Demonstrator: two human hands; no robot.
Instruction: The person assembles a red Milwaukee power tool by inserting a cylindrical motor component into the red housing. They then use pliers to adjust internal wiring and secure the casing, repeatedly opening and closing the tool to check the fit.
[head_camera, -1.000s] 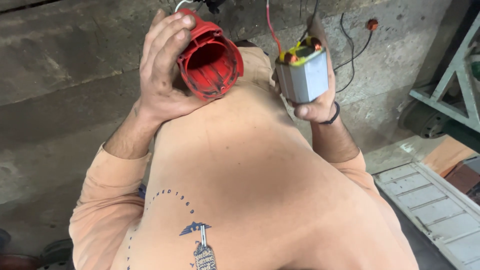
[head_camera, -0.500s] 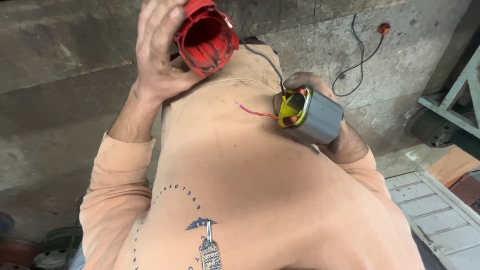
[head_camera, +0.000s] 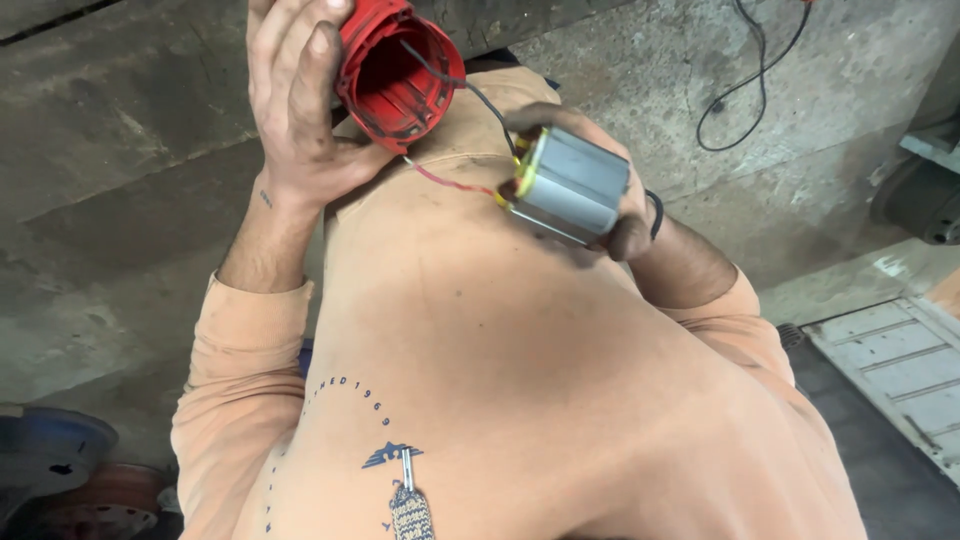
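Fingers of my left hand (head_camera: 295, 110) wrap around the red plastic housing (head_camera: 395, 70), its open mouth facing me. Just right of the housing and a little lower, my right hand (head_camera: 610, 205) grips the grey metal stator (head_camera: 570, 185); red and black wires (head_camera: 445, 180) join the two.

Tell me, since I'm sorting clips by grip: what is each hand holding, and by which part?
The left hand grips the red housing around its outer wall. The right hand holds the grey motor block by its sides.
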